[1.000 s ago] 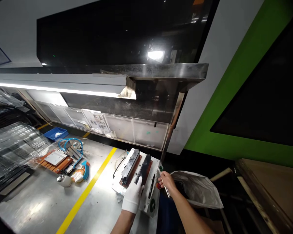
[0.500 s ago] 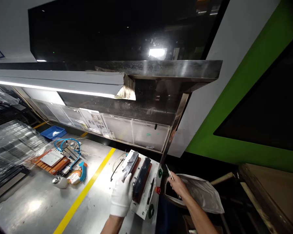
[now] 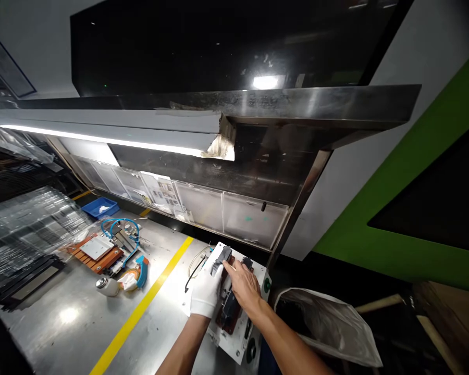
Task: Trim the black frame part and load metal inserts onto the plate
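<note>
My left hand [image 3: 206,292], in a white glove, is closed around the lower part of a long dark plastic part [image 3: 222,256] on a white fixture plate [image 3: 237,344]. My bare right hand [image 3: 244,284] reaches over the fixture from the right. Its index finger points at the same part, close to the left glove, and the other fingers are curled. Whether anything is inside that hand is hidden. A second dark plastic part [image 3: 230,307] lies in a brown holder, partly under the right hand. Green and black round buttons [image 3: 267,284] sit along the plate's right edge.
Across a yellow tape line [image 3: 140,307] are a white bottle [image 3: 107,286], a blue-and-orange tape dispenser [image 3: 142,272], an orange fixture [image 3: 96,252] and stacked clear trays [image 3: 35,224]. A lined bin [image 3: 336,323] stands right of the bench. A lamp bar [image 3: 140,138] hangs above.
My right hand, which held a thin pointed tool over the bin, has moved left onto the fixture; the tool no longer shows. My left hand stays at the dark part. The view has shifted.
</note>
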`<state>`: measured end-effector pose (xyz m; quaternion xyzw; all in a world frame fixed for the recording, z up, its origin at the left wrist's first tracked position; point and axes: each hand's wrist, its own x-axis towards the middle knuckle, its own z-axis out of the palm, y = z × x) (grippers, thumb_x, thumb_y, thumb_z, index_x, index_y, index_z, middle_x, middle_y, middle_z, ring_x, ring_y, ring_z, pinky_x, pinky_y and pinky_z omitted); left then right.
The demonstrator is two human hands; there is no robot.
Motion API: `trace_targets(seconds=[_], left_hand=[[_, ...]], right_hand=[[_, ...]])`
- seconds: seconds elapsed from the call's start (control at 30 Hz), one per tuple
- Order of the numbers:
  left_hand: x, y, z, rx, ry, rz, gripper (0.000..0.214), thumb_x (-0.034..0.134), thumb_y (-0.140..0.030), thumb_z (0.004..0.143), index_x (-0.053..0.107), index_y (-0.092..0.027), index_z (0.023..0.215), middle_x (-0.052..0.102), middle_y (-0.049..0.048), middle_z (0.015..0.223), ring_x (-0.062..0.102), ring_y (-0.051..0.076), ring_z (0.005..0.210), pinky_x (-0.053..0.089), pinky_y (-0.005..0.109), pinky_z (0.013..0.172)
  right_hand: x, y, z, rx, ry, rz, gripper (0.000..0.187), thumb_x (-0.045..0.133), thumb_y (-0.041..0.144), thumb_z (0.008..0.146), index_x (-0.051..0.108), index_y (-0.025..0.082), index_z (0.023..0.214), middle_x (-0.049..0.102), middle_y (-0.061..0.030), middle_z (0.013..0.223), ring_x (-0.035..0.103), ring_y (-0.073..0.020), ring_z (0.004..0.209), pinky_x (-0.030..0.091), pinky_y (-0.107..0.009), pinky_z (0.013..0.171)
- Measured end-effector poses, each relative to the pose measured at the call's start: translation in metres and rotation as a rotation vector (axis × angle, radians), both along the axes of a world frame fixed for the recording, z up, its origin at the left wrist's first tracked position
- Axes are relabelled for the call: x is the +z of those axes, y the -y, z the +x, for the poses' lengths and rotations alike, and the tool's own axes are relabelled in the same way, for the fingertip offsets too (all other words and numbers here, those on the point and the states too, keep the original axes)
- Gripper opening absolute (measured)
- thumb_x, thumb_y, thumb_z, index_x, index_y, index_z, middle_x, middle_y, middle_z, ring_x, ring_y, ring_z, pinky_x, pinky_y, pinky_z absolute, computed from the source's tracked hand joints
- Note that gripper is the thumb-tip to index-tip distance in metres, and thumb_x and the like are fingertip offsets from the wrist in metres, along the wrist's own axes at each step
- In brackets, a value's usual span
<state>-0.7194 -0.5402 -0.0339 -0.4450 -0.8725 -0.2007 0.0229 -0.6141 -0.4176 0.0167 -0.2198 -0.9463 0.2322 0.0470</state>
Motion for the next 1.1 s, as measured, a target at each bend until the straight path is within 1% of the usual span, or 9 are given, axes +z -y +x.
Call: trace_targets(seconds=[0.07,0.13,0.27,0.33,0.5,0.67,0.8,0.9,1.1], left_hand=[[0.0,0.0,0.001,-0.015,-0.044,-0.065,0.051,0.039,-0.025,0.096,0.047,-0.021,0.146,0.052,0.0163,0.15,0.049,0.031,0.138,0.041,0.048,0.116],[0.002,0.001,0.002,-0.013,-0.059,-0.068,0.051,0.04,-0.026,0.096,0.048,-0.021,0.146,0.054,0.0165,0.149,0.053,0.031,0.134,0.044,0.047,0.113],[0.011,0.001,0.006,-0.005,-0.057,-0.036,0.052,0.045,-0.024,0.092,0.049,-0.024,0.144,0.056,0.0146,0.146,0.058,0.032,0.126,0.052,0.047,0.104],[0.016,0.001,0.006,-0.025,-0.065,-0.014,0.054,0.046,-0.022,0.091,0.049,-0.023,0.144,0.057,0.0146,0.145,0.058,0.032,0.126,0.052,0.047,0.103],[0.024,0.001,0.01,-0.043,-0.077,0.06,0.053,0.043,-0.018,0.092,0.048,-0.022,0.144,0.055,0.0137,0.147,0.055,0.029,0.13,0.05,0.045,0.106],[0.024,0.001,0.014,-0.002,-0.061,0.0,0.05,0.044,-0.019,0.092,0.053,-0.023,0.14,0.06,0.0149,0.14,0.06,0.031,0.123,0.054,0.046,0.1],[0.013,0.001,0.011,-0.003,-0.056,-0.037,0.055,0.045,-0.018,0.091,0.047,-0.023,0.146,0.055,0.0164,0.146,0.058,0.034,0.126,0.052,0.047,0.103],[0.007,0.001,0.007,0.017,-0.058,-0.032,0.05,0.041,-0.022,0.095,0.05,-0.019,0.144,0.055,0.0182,0.146,0.054,0.033,0.131,0.047,0.046,0.11],[0.007,-0.002,0.005,0.057,-0.046,-0.119,0.048,0.04,-0.024,0.095,0.053,-0.017,0.14,0.061,0.0195,0.139,0.06,0.033,0.123,0.048,0.045,0.107]], right_hand=[[-0.006,0.006,-0.001,0.005,0.038,0.117,0.061,0.031,0.006,0.094,0.048,0.031,0.148,0.061,-0.0104,0.117,0.059,-0.0277,0.107,0.048,-0.034,0.083],[-0.009,0.009,-0.001,0.008,0.063,0.201,0.064,0.03,0.004,0.094,0.041,0.027,0.153,0.06,-0.011,0.119,0.06,-0.0263,0.106,0.05,-0.032,0.084],[-0.01,0.007,0.001,0.032,0.033,0.198,0.069,0.029,-0.003,0.09,0.035,0.015,0.155,0.06,-0.0129,0.127,0.06,-0.0236,0.112,0.048,-0.03,0.095],[-0.008,0.005,0.002,0.031,0.02,0.174,0.07,0.03,-0.005,0.088,0.036,0.014,0.154,0.06,-0.0125,0.129,0.061,-0.0223,0.114,0.048,-0.028,0.095],[-0.003,0.004,0.002,0.002,0.033,0.139,0.063,0.029,-0.002,0.092,0.04,0.019,0.15,0.065,-0.0086,0.121,0.066,-0.0197,0.104,0.049,-0.027,0.085],[-0.006,0.005,0.002,-0.028,0.017,0.238,0.045,0.03,0.021,0.105,0.048,0.025,0.146,0.066,-0.0073,0.114,0.064,-0.0229,0.101,0.048,-0.031,0.077],[-0.01,0.008,0.003,-0.013,0.065,0.307,0.052,0.033,0.011,0.101,0.048,0.03,0.146,0.065,-0.0066,0.113,0.06,-0.0243,0.101,0.046,-0.032,0.072],[-0.01,0.011,0.003,-0.006,0.051,0.302,0.051,0.034,0.012,0.1,0.051,0.033,0.143,0.064,-0.0057,0.112,0.058,-0.0248,0.103,0.044,-0.032,0.07],[-0.003,0.009,-0.002,-0.002,0.069,0.259,0.047,0.034,0.014,0.099,0.057,0.033,0.134,0.064,-0.0044,0.109,0.058,-0.0246,0.101,0.04,-0.032,0.067]])
